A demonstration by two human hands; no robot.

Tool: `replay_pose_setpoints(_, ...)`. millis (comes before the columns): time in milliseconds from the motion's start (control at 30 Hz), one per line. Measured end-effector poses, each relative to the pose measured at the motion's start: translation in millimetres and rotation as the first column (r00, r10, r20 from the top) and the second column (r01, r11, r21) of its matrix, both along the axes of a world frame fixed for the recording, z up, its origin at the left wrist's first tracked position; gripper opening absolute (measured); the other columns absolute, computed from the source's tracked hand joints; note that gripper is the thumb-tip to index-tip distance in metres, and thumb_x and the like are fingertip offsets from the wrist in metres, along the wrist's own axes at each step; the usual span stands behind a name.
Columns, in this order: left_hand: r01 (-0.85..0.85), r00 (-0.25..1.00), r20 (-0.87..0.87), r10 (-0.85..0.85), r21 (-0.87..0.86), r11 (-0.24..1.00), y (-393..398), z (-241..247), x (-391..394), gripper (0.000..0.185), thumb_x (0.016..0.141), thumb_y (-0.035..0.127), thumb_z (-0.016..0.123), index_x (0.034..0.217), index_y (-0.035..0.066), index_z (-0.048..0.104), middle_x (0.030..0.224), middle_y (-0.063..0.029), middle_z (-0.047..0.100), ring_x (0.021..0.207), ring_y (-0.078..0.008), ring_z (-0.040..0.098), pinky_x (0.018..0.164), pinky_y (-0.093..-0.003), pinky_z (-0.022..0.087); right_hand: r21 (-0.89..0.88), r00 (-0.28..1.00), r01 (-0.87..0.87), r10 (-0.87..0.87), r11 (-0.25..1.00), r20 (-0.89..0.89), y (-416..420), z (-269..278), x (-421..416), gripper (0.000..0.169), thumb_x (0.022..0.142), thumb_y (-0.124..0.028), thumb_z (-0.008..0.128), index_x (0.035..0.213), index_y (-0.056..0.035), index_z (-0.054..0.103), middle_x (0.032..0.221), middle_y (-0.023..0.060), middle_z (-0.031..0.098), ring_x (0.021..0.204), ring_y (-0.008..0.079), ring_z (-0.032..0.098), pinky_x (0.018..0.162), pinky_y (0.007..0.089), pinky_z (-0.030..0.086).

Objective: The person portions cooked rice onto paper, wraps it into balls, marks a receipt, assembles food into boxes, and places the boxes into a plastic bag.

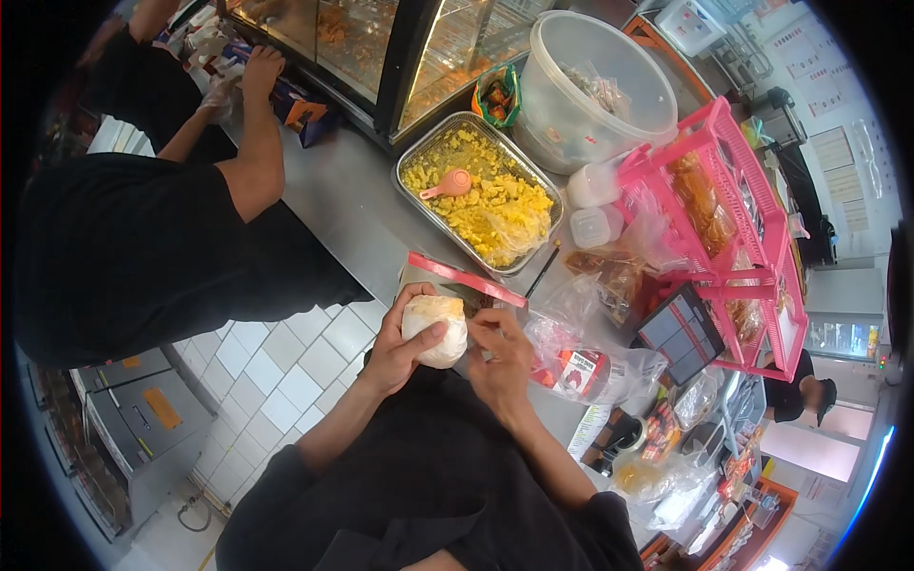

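My left hand is wrapped around a white, rounded bundle that looks like wrapped food, with a yellowish patch at its top. My right hand is just to the right of the bundle, fingers bent and fingertips close together; whether something small is between them is hard to see. Just beyond both hands, a red strip edges an object partly hidden by the bundle. Past it, a metal tray contains crumbled yellow food, with a pink scoop resting on top.
A co-worker in black stands at left. A glass display cabinet, large plastic tub and pink basket rack line the steel counter. A black pen-like stick, plastic bags and a tablet are at right.
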State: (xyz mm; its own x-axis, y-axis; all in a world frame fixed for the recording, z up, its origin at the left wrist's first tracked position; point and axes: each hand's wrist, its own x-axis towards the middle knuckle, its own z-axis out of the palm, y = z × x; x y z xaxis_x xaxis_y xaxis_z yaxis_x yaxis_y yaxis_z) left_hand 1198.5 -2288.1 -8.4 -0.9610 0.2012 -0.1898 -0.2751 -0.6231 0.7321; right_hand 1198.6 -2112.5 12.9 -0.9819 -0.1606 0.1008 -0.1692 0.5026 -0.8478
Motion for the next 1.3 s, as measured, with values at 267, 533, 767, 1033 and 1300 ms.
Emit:
replay_pose_setpoints(267, -0.457, 0.864, -0.499, -0.061, -0.829, 0.322, 8, -4, 6, 0.047, 0.100, 0.045, 0.055, 0.124, 0.005, 0.050, 0.127, -0.0172, 0.049, 0.112, -0.0252, 0.052, 0.100, -0.0382, 0.041, -0.738, 0.793, 0.243, 0.309, 0.630, 0.525, -8, 0, 2, 0.059, 0.090, -0.015, 0.075, 0.139, 0.0014, 0.046, 0.133, 0.0087, 0.055, 0.122, 0.0182, 0.055, 0.104, 0.0344, 0.044)
replay_pose_setpoints(533, 0.090, 0.996, 0.008, -0.090, 0.045, 0.995, 9, -31, 12, 0.084, 0.100, 0.069, 0.027, 0.154, 0.005, 0.019, 0.151, -0.0173, 0.032, 0.144, -0.0347, 0.030, 0.117, -0.0472, 0.027, -0.606, 0.692, 0.138, 0.362, 0.783, 0.625, -11, -28, 4, 0.054, 0.090, -0.021, 0.078, 0.133, -0.0022, 0.051, 0.118, 0.0063, 0.062, 0.109, 0.0135, 0.059, 0.093, 0.0317, 0.049)
replay_pose_setpoints(767, -0.125, 0.989, -0.066, 0.135, -0.859, 0.496, 18, -12, 25, 0.063, 0.092, 0.029, 0.073, 0.134, 0.000, 0.037, 0.106, -0.0231, 0.064, 0.097, -0.0333, 0.064, 0.087, -0.0422, 0.049, -0.299, 0.880, 0.028, 0.118, 0.954, 0.460, -19, -58, 11, 0.044, 0.091, -0.022, 0.072, 0.124, 0.0005, 0.052, 0.112, 0.0145, 0.062, 0.103, 0.0214, 0.060, 0.091, 0.0349, 0.049)
replay_pose_setpoints(1033, 0.086, 0.992, 0.123, -0.006, -0.654, 0.752, -30, -27, 8, 0.035, 0.100, 0.021, 0.060, 0.129, 0.004, 0.050, 0.105, -0.0143, 0.069, 0.096, -0.0176, 0.064, 0.084, -0.0306, 0.047, -0.216, 0.832, -0.086, 0.189, 0.973, 0.521, -12, -75, -10, 0.068, 0.091, -0.036, 0.073, 0.135, 0.0037, 0.040, 0.117, 0.0238, 0.060, 0.108, 0.0322, 0.062, 0.093, 0.0392, 0.049)
replay_pose_setpoints(1300, -0.181, 0.979, -0.195, -0.052, -0.962, 0.204, -36, -74, -8, 0.022, 0.094, 0.005, 0.058, 0.115, 0.000, 0.061, 0.095, -0.0197, 0.070, 0.082, -0.0352, 0.069, 0.076, -0.0423, 0.052, 0.328, 0.998, 0.046, -0.061, 0.944, 0.036, -69, -125, -31, 0.060, 0.087, -0.034, 0.072, 0.129, 0.0015, 0.048, 0.118, 0.0263, 0.058, 0.111, 0.0430, 0.060, 0.087, 0.0453, 0.053)
